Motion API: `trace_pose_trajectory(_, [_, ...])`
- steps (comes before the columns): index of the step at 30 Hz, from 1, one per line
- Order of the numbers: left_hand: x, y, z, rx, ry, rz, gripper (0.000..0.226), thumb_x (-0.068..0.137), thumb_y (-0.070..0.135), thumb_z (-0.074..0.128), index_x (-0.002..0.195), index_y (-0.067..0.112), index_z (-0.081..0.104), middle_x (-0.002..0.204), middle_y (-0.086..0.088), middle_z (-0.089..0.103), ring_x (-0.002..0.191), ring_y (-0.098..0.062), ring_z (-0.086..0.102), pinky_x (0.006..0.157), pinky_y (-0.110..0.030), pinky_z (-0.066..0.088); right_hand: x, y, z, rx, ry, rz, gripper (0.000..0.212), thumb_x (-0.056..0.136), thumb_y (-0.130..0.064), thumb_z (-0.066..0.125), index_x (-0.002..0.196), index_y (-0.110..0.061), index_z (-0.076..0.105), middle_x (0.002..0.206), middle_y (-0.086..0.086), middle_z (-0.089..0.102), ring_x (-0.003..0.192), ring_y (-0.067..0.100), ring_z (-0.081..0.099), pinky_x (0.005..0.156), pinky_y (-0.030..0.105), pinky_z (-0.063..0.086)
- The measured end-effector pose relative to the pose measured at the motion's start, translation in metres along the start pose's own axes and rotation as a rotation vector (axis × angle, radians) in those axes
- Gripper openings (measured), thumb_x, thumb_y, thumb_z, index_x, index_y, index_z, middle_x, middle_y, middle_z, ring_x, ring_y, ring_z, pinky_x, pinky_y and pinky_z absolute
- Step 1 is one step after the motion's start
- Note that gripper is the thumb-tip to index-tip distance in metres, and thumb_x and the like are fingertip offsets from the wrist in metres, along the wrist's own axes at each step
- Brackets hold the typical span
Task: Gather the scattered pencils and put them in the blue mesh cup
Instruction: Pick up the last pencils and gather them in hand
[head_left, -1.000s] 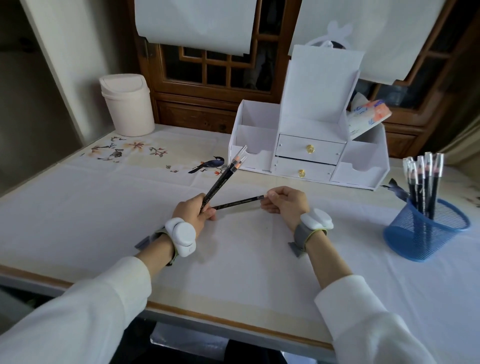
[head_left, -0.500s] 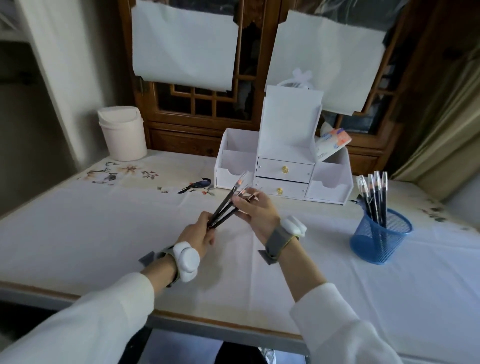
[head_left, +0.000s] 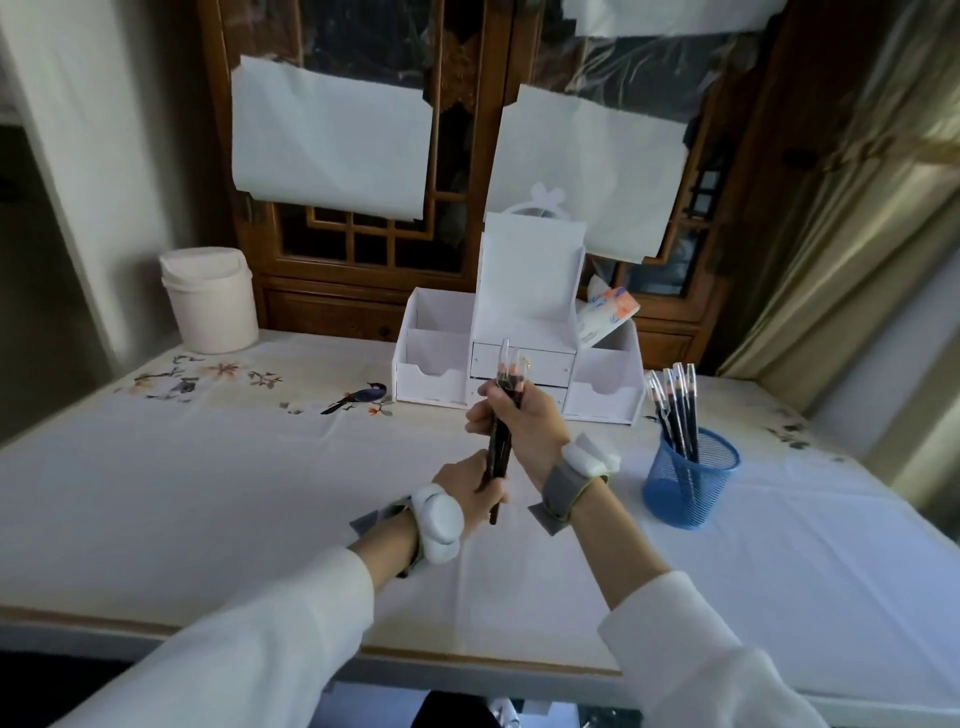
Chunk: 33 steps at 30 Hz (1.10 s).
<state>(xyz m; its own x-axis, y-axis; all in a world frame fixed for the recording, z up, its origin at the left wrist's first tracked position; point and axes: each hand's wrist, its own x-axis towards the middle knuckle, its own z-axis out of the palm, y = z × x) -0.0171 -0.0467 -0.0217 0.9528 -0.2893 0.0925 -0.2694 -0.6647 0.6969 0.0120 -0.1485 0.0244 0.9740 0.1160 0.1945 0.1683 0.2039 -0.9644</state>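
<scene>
Nearest the camera, 2 white sleeves reach over the table edge (head_left: 493, 662) onto the white cloth. The left hand (head_left: 467, 488) is closed around the lower end of a small bundle of dark pencils (head_left: 500, 447), and just above it the right hand (head_left: 522, 421) wraps the same bundle near its capped tips – both hands grip it at once. The bundle stands nearly upright, its long axis running from the left hand up to the right, clear caps on top. How many pencils it holds cannot be told for certain; it looks like 3 or so.

Off to the right, well apart from the hands, stands the blue mesh cup (head_left: 688, 480) with several more dark pencils (head_left: 675, 405) already leaning in it, tips up. The right hand is the nearer one to it, so the coming move likely falls to that hand – carry the bundle sideways to the right, keep it upright, and lower it blunt end first into the cup's open mouth.

Beyond, a white desk organiser (head_left: 514, 364) sits at the back of the table, and a lidded white bin (head_left: 208, 299) at the far left. No loose pencils show on the cloth.
</scene>
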Motion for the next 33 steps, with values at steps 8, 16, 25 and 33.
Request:
trace_pose_trajectory(8, [0.008, -0.006, 0.029, 0.095, -0.134, -0.04, 0.034, 0.082, 0.036, 0.053, 0.1, 0.008, 0.061, 0.107, -0.006, 0.07, 0.099, -0.025, 0.064, 0.084, -0.027, 0.046, -0.021, 0.018, -0.029, -0.092, 0.001, 0.073, 0.02, 0.097, -0.01, 0.042, 0.084, -0.008, 0.056, 0.066, 0.006, 0.065, 0.053, 0.014, 0.064, 0.057, 0.022, 0.054])
trace_pose_trajectory(16, [0.015, 0.006, 0.041, 0.08, -0.182, 0.002, 0.008, 0.089, 0.013, 0.051, 0.091, 0.015, 0.059, 0.101, -0.007, 0.073, 0.089, -0.02, 0.066, 0.069, -0.013, 0.046, -0.028, 0.013, -0.045, -0.17, -0.003, 0.101, 0.021, 0.097, -0.005, 0.039, 0.084, -0.009, 0.054, 0.069, 0.008, 0.063, 0.051, 0.016, 0.058, 0.059, 0.029, 0.052])
trace_pose_trajectory(25, [0.044, 0.068, 0.06, -0.045, -0.061, 0.037, 0.025, 0.089, 0.029, 0.056, 0.107, 0.013, 0.06, 0.102, -0.006, 0.071, 0.094, -0.022, 0.065, 0.078, -0.023, 0.045, -0.013, -0.052, -0.102, -0.193, 0.173, -0.04, 0.019, 0.098, -0.005, 0.037, 0.086, -0.008, 0.052, 0.068, 0.01, 0.06, 0.047, 0.015, 0.056, 0.053, 0.025, 0.05])
trace_pose_trajectory(33, [0.068, 0.111, 0.081, -0.022, -0.108, 0.207, 0.041, 0.088, 0.015, 0.05, 0.127, 0.022, 0.057, 0.14, -0.001, 0.051, 0.123, -0.018, 0.051, 0.09, -0.009, 0.032, 0.011, -0.092, -0.18, -0.344, 0.475, -0.229, 0.02, 0.097, -0.012, 0.042, 0.081, -0.014, 0.054, 0.056, -0.001, 0.063, 0.04, 0.007, 0.052, 0.044, 0.02, 0.044])
